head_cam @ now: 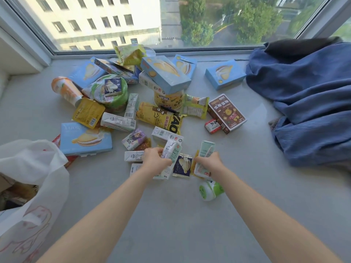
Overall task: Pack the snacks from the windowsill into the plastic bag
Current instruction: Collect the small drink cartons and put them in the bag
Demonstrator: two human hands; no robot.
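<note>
- Grey stone windowsill (180, 215) runs beneath a wide window (171, 21); beyond the glass you see a pale building and green trees.
- Your snacks lie in a loose heap across the middle of the sill. Among them are a flat light-blue cardboard biscuit box (85, 141) nearest the left edge of the heap and a round yellow tub (169, 99) with another blue box resting on top.
- Also in the heap are a green-and-white round bowl (115, 95), an orange-and-white cup (65, 90) on its side and a yellow printed packet (161, 118).
- To the right of the heap sits a brown cardboard box (227, 112).
- Your left hand (155, 161) is curled round a small white-and-mint drink carton (171, 154), held tilted at the near edge of the heap. Whether it is clear of the sill cannot be told.
- Your right hand (208, 162) grips a second mint-and-white carton (206, 152). Your two hands are near each other but apart.
- Between your hands a dark-blue foil sachet (183, 165) lies flat on the sill.
- Just beside your right wrist a small green-and-white plastic bottle (209, 189) lies on its side.
- At your left sits the white plastic bag (38, 168) with a red line drawing, its mouth open towards you and well apart from both hands. Something dark shows inside, too dim to name.
- On the right a crumpled blue cloth (303, 103) covers the sill, with a dark grey piece at its far edge.
</note>
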